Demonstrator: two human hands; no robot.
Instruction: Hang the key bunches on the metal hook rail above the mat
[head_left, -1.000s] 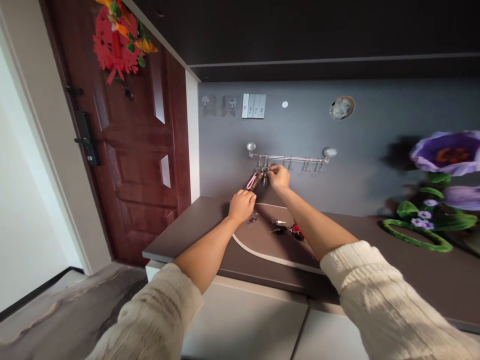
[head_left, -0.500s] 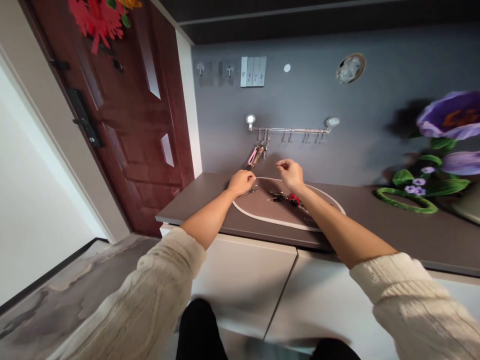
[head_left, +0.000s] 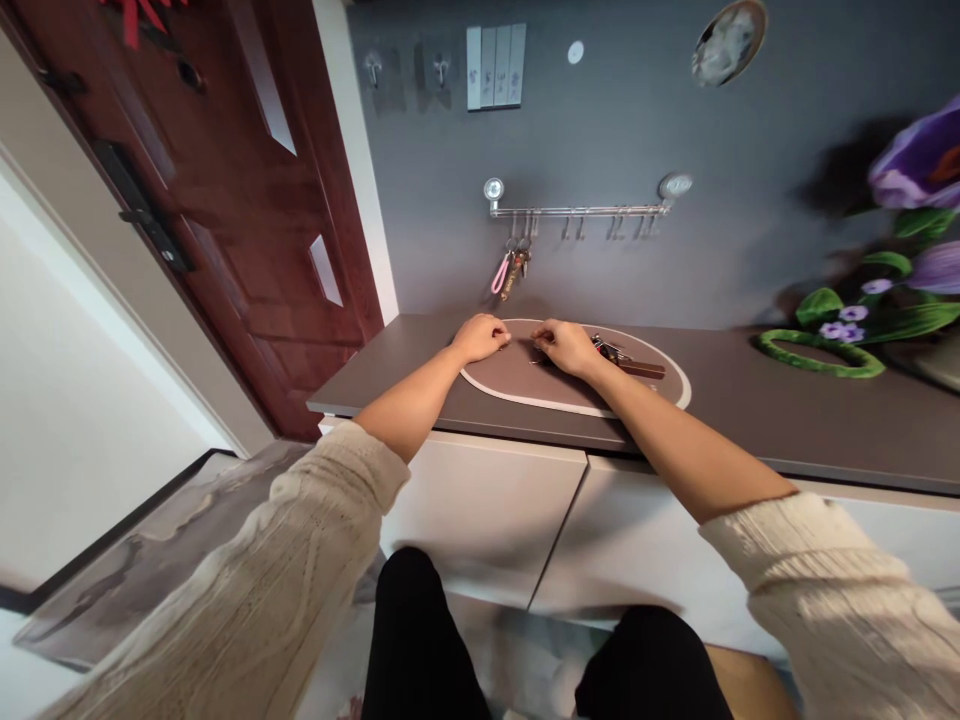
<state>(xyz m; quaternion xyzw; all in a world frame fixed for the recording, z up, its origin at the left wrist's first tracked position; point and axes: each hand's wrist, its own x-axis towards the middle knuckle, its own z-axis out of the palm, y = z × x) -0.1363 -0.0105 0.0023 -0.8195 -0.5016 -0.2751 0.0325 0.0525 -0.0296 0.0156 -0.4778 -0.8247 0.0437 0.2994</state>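
My left hand (head_left: 482, 338) is over the left end of the brown mat (head_left: 517, 385), fingers curled together. What it holds, if anything, is hidden. Lower on the mat, my right hand (head_left: 568, 346) is closed in a pinch, with dark key-like bits just under its fingertips. Whether it grips them I cannot make out. Right of that hand lies a bunch of keys (head_left: 611, 350) beside a brown strap (head_left: 643, 370). Above, a metal hook rail (head_left: 581, 211) on the wall carries hanging keys (head_left: 523, 262) with a pink loop (head_left: 500, 275).
The mat lies on a dark countertop (head_left: 750, 430) over white cabinets (head_left: 480, 510). Purple artificial flowers (head_left: 919, 160) and a green fuzzy ring (head_left: 821, 355) are at the right. A dark red door (head_left: 262, 260) stands at the left; wall switches (head_left: 496, 67) are above.
My right hand has come down from above the mat onto it, beside the keys. My left hand stays near the mat's left end, now covering the keys seen there. The view has tilted downward.
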